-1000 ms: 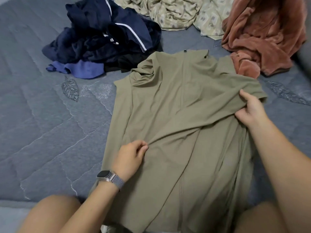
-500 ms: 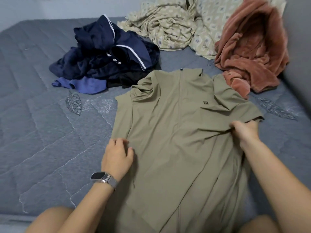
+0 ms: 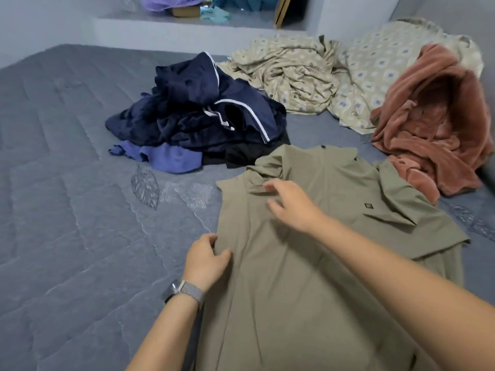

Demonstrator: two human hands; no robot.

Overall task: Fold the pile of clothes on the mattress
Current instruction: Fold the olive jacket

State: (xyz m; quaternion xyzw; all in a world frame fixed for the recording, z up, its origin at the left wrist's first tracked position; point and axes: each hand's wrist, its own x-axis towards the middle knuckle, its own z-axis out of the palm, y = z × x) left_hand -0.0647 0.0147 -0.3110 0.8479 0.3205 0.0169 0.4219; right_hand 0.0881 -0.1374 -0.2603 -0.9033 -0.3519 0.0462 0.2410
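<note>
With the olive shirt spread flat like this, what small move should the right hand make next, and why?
Probably lower the right hand onto the rumpled fabric near the collar and smooth it flat. The olive shirt is bunched there, while the left hand holds the left edge on the mattress.

Your left hand (image 3: 206,259) rests at the olive jacket's (image 3: 308,277) left edge, fingers lightly curled. Your right hand (image 3: 292,207) reaches across the jacket toward its collar, fingers loosely spread.
</note>
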